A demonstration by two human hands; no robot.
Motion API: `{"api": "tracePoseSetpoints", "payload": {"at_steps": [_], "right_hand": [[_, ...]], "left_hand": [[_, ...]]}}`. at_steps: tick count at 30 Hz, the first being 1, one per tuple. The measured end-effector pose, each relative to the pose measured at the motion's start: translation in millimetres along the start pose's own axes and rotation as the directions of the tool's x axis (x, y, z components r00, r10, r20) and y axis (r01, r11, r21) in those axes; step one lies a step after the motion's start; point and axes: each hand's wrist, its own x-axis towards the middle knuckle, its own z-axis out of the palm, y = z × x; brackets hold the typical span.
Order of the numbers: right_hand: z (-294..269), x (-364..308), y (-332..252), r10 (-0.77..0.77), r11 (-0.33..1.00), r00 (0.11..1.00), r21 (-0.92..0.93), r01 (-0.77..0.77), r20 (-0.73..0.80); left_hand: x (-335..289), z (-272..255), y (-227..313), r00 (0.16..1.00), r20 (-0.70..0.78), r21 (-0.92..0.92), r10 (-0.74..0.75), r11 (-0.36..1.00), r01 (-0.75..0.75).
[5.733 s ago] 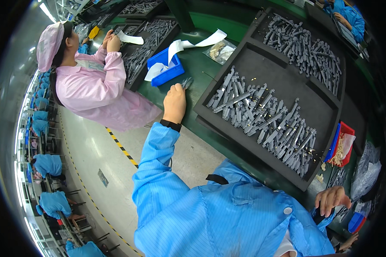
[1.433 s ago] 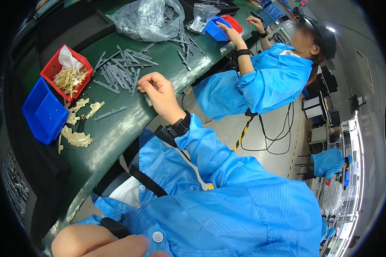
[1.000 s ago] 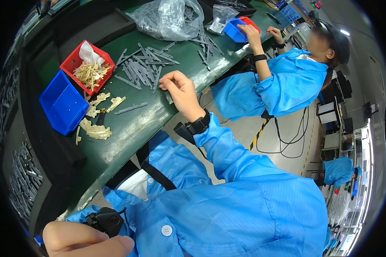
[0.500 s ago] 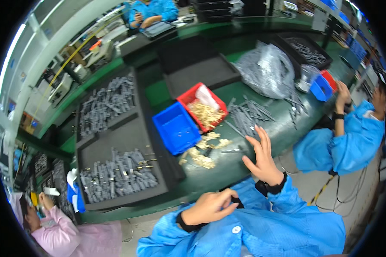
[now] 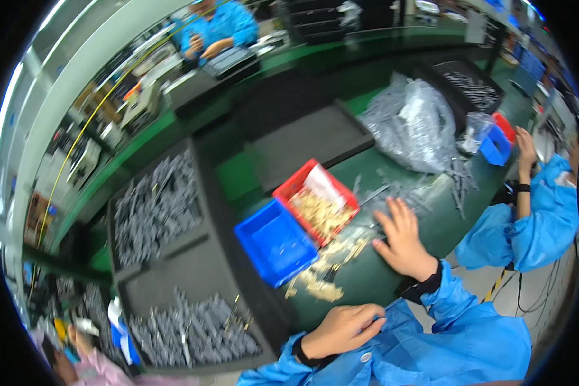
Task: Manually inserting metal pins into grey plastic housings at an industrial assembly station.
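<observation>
My right hand [image 5: 406,243] is over the green table with its fingers stretched out, at the near edge of a loose pile of thin grey plastic strips [image 5: 417,195]. Nothing shows in its grip, though the palm side is hidden. Close to the table's front edge, my left hand [image 5: 346,329] has its fingers curled and its thumb near the fingertips; whatever it holds, if anything, is hidden. Beyond the hands stand a red bin [image 5: 281,189] with small yellowish pieces and a white sheet, and a blue bin [image 5: 254,233]. More yellowish pieces [image 5: 320,287] lie loose before them.
Two dark trays of grey parts [image 5: 161,209] [image 5: 196,331] lie to the left. An unfilled-looking dark foam tray [image 5: 309,145] and a clear plastic bag of grey strips [image 5: 412,125] stand farther back. A co-worker in blue [image 5: 527,222] works at the right.
My view has shifted, so the table sits lower in the picture. My right hand has moved farther over the table, to the grey strips. My left hand stays curled near the front edge.
</observation>
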Motion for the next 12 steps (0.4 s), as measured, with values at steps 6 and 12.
{"api": "tracePoseSetpoints", "payload": {"at_steps": [6,12], "right_hand": [[-2,8,-9,0.047,0.997,0.999,0.06,-0.045,-0.027],[-4,8,-5,0.052,0.988,0.999,0.148,-0.052,0.003]], "left_hand": [[1,-1,0,1.0,-0.004,0.038,0.02,0.999,-0.02],[-6,7,-12,0.991,0.122,0.069,-0.062,0.996,0.054]]}}
